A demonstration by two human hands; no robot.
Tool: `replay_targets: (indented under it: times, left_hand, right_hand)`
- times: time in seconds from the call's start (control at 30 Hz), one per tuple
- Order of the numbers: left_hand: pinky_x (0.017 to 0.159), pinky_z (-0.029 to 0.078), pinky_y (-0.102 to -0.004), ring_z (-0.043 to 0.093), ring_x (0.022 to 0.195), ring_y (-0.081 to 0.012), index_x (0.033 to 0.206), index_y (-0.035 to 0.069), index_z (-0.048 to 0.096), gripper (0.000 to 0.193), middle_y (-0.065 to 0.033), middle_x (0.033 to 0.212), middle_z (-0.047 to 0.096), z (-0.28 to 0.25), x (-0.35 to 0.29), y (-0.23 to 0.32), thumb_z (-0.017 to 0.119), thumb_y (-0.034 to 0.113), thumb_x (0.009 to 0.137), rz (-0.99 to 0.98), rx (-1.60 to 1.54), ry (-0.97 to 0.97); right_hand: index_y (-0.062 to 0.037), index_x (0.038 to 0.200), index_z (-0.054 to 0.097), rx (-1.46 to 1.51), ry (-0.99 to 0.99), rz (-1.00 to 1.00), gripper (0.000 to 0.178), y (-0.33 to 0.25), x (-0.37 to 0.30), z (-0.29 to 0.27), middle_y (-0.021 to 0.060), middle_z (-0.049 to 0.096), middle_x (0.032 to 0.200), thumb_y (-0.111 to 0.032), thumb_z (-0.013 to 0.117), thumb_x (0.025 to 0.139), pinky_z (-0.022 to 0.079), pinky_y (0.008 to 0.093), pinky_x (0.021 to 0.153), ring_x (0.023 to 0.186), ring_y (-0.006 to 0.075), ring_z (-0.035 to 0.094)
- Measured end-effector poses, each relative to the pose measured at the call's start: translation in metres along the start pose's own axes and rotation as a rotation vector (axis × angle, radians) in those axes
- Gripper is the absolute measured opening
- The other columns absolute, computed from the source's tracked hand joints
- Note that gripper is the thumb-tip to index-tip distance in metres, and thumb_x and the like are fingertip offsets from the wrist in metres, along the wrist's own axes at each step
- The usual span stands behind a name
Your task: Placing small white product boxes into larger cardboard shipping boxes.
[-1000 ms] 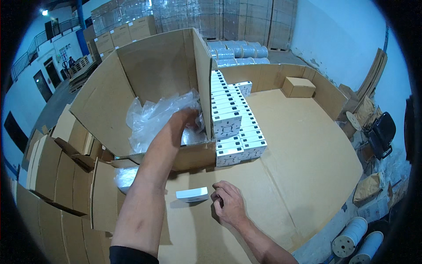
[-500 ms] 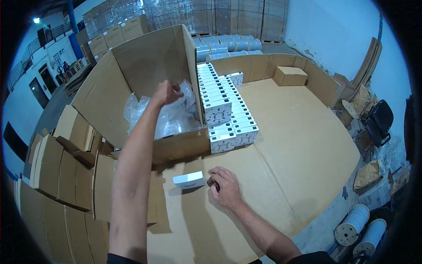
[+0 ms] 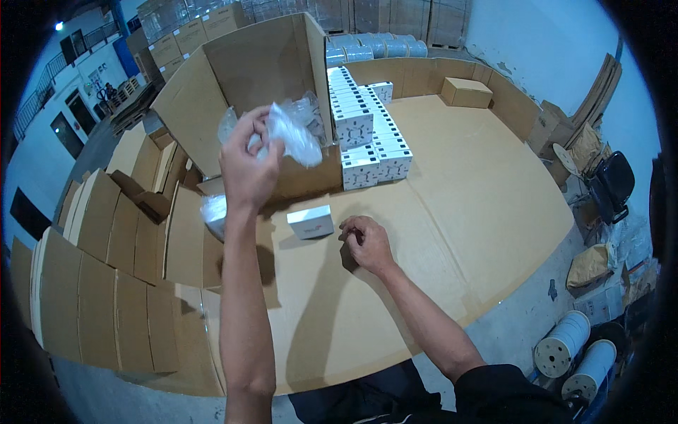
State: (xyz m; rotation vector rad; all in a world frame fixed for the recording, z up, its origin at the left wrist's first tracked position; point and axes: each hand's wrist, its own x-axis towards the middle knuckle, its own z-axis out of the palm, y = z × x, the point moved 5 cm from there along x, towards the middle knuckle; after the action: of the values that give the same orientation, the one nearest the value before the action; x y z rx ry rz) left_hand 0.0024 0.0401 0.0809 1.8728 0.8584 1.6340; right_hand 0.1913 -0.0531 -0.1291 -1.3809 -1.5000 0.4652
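Note:
My left hand (image 3: 248, 161) is raised in front of a large open cardboard box (image 3: 187, 116), its fingers closed on a clear plastic bag (image 3: 295, 138). Whatever the bag may contain is blurred. More clear plastic bags (image 3: 308, 109) lie inside that box. Low over the cardboard-covered table (image 3: 395, 304), my right hand (image 3: 369, 242) has loosely bent fingers, apart, with nothing visible between them. Just left of its fingertips a small white box (image 3: 311, 222) stands on the table.
White printed boxes (image 3: 378, 152) are stacked in rows right of the large box. Open brown cartons (image 3: 106, 261) crowd the left side. A small brown carton (image 3: 466, 92) sits at the far right corner, inside a low cardboard wall (image 3: 409, 76). Cable spools (image 3: 562, 344) stand on the floor at right.
My left hand has come up out of the large box toward me, now with a plastic bag in it. The view has tilted, so the table sits higher. My right hand's fingers have shifted slightly.

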Motion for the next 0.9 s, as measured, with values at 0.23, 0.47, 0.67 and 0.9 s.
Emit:
replay_targets:
  times: [0.23, 0.47, 0.67, 0.9]
  left_hand:
    - [0.085, 0.052, -0.0303, 0.063, 0.113, -0.0215, 0.071, 0.001, 0.043, 0.02, -0.0179, 0.127, 0.065, -0.009, -0.12, 0.005, 0.063, -0.004, 0.073, -0.025, 0.095, -0.052]
    - [0.06, 0.043, -0.0247, 0.054, 0.071, -0.0101, 0.068, 0.001, 0.044, 0.021, -0.0147, 0.111, 0.07, -0.006, -0.196, -0.036, 0.064, -0.001, 0.07, -0.29, 0.097, -0.072]
    - [0.064, 0.049, -0.0293, 0.06, 0.072, -0.017, 0.073, 0.001, 0.05, 0.018, -0.0124, 0.092, 0.067, -0.007, -0.217, -0.066, 0.067, 0.001, 0.07, -0.298, 0.103, -0.082]
    - [0.078, 0.05, -0.0231, 0.057, 0.089, -0.0084, 0.094, 0.0, 0.054, 0.021, -0.0046, 0.098, 0.059, 0.002, -0.222, -0.073, 0.069, -0.008, 0.081, -0.51, 0.013, -0.217]
  right_hand:
    - [-0.0023, 0.083, 0.066, 0.069, -0.021, -0.034, 0.008, -0.009, -0.019, -0.002, 0.0136, 0.07, 0.092, -0.002, 0.059, 0.08, 0.053, 0.0423, 0.087, 0.093, 0.0337, 0.067]
    - [0.0017, 0.093, 0.069, 0.07, -0.144, 0.161, 0.011, -0.006, -0.021, -0.002, 0.0077, 0.072, 0.093, 0.001, 0.058, 0.092, 0.056, 0.0282, 0.079, 0.086, 0.0127, 0.069]
    - [0.0003, 0.098, 0.067, 0.424, -0.334, 0.263, 0.008, -0.045, -0.028, 0.002, 0.001, 0.064, 0.084, -0.006, 0.062, 0.095, 0.048, 0.0227, 0.066, 0.073, 0.0064, 0.056]
    - [-0.0002, 0.093, 0.065, 0.154, -0.487, 0.242, 0.016, -0.057, -0.034, 0.008, -0.0024, 0.059, 0.076, -0.012, 0.074, 0.089, 0.043, 0.0212, 0.06, 0.067, 0.0043, 0.05]
